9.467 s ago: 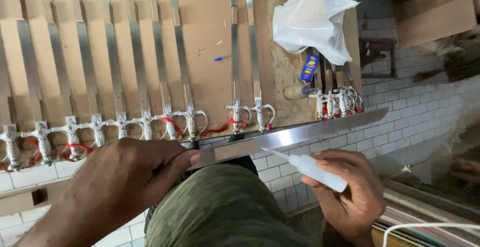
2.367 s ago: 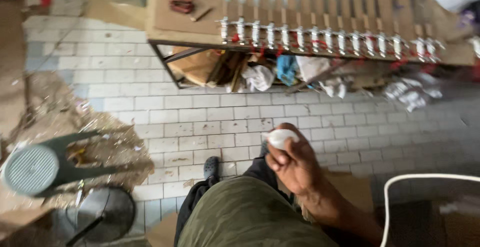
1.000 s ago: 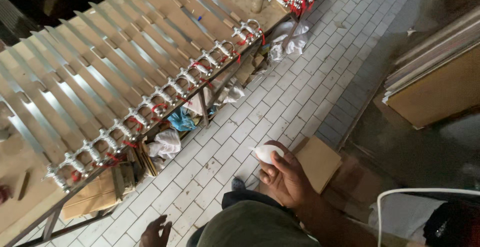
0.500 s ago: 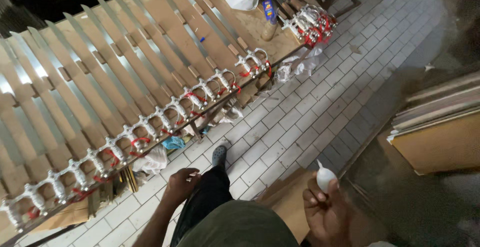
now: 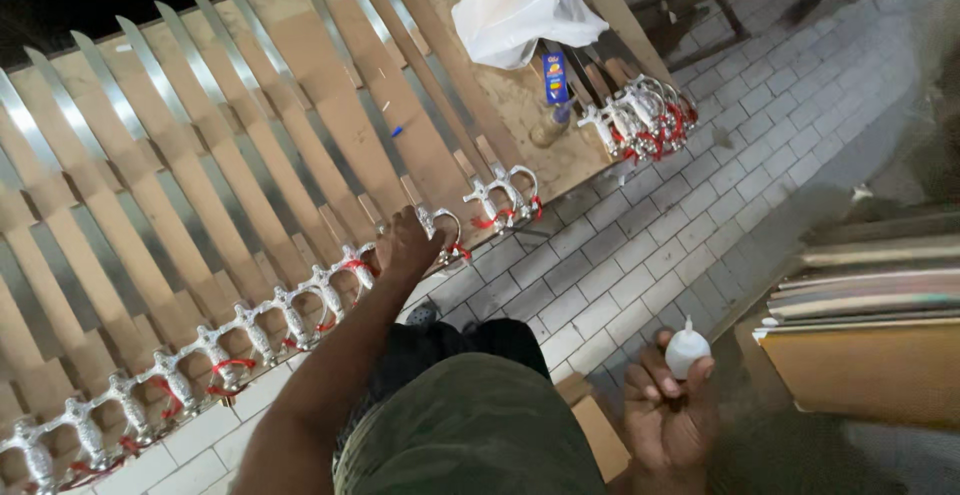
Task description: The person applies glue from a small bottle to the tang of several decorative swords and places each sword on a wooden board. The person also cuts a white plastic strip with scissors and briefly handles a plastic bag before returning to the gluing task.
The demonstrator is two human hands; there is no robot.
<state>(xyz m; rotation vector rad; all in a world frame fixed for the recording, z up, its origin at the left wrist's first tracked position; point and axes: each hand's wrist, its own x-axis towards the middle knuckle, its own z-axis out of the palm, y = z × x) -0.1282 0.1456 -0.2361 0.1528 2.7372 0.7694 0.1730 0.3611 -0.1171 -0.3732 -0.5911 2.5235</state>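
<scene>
1. Head view, left hand (image 5: pixel 405 245): I see it stretched forward to the near edge of the workbench (image 5: pixel 350 85), fingers curled down over the handle end of one blade, beside a silver hilt (image 5: pixel 440 227). It appears to be grasping that end, though the fingers hide the contact itself.
2. Head view, right hand (image 5: pixel 668 417): held low by my knee, well apart from the bench, clenched around a small white bottle (image 5: pixel 687 347). The nozzle points upward, so I judge it is kept upright to stop the contents running out.
3. Head view, blades (image 5: pixel 230 155): long metal strips laid side by side in a fan across the bench, each resting on brown board, hilts all facing me. I judge the spacing keeps them from touching and puts every hilt within reach.
4. Head view, hilts: silver guards with red wrapping at the base, in a row along the bench edge; a tighter cluster (image 5: pixel 645 115) lies at the far right.
5. Head view, remainder: white plastic bag (image 5: pixel 520 5) on the bench top; a blue tube (image 5: pixel 556 77) just beside the cluster; stacked boards (image 5: pixel 870 315) at right; grey tiled floor (image 5: pixel 720 185).
</scene>
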